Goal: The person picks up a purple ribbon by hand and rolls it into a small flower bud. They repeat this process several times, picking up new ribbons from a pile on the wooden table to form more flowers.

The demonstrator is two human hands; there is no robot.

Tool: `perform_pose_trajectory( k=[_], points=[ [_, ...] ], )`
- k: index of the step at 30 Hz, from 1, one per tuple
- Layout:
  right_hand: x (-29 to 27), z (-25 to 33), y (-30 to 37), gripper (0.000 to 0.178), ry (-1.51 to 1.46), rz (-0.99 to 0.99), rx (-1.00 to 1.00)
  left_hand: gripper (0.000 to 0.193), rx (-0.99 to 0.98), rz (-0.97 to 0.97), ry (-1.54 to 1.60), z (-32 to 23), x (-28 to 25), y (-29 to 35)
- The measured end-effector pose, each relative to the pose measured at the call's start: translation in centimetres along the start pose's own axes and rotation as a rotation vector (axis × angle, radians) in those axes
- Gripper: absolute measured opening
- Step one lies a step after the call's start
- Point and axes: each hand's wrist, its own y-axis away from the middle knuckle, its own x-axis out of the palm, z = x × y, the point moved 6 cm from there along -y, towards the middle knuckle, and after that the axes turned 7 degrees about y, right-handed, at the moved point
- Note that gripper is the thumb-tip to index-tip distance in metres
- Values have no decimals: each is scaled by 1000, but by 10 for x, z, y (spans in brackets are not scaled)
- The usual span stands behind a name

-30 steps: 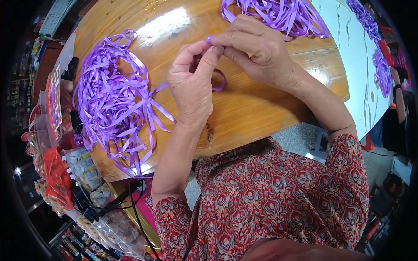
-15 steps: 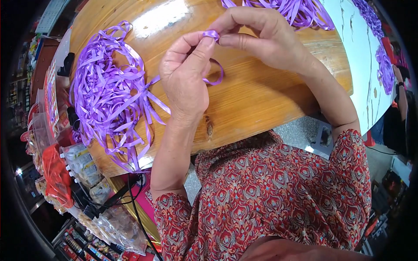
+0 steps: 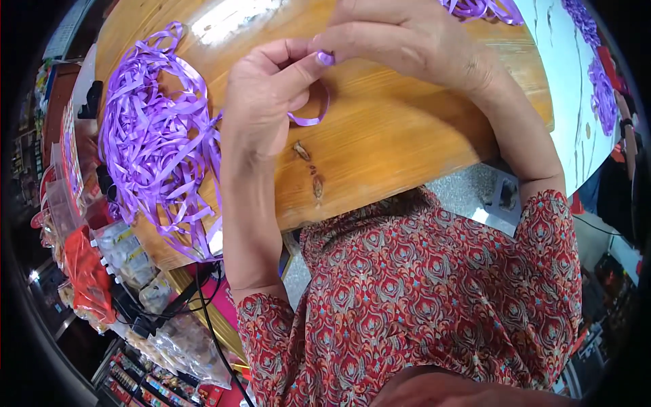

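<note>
My left hand (image 3: 261, 95) pinches a narrow purple satin ribbon (image 3: 326, 58) between thumb and forefinger, above the wooden table. A small fold of it shows at the thumb tip, and a loose length curls down beside the palm. My right hand (image 3: 407, 44) meets the left at this fold, its fingers bent together and closed on the ribbon; its upper part is cut off by the frame edge and slightly blurred. To the left lies a big tangled heap of purple ribbons (image 3: 152, 136), some strands hanging over the table's near edge.
The wooden table (image 3: 380, 149) curves round in front of me. More purple ribbons (image 3: 498, 10) lie at its far right, and others (image 3: 602, 95) on a white marbled surface (image 3: 566, 108). Packaged goods and a red bag (image 3: 88, 271) stand at left, beside black cables (image 3: 203, 298).
My left hand has shifted left, its wrist turning. My right hand has moved up and rolled over, now covering more of the ribbon fold. The view has shifted slightly.
</note>
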Motion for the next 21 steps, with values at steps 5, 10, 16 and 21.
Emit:
perform_pose_trajectory(
  k=[5,10,16,21],
  points=[
    [2,-14,13,12,-185,19,317,13,64,9,34,-4,3,-1],
    [1,-12,4,13,-218,52,493,12,195,-110,53,-4,0,3],
    [0,-11,0,13,-353,89,597,12,302,-195,-6,-12,4,9],
    [-3,-13,-4,9,-412,73,725,12,303,-153,18,-10,6,6]
  ],
)
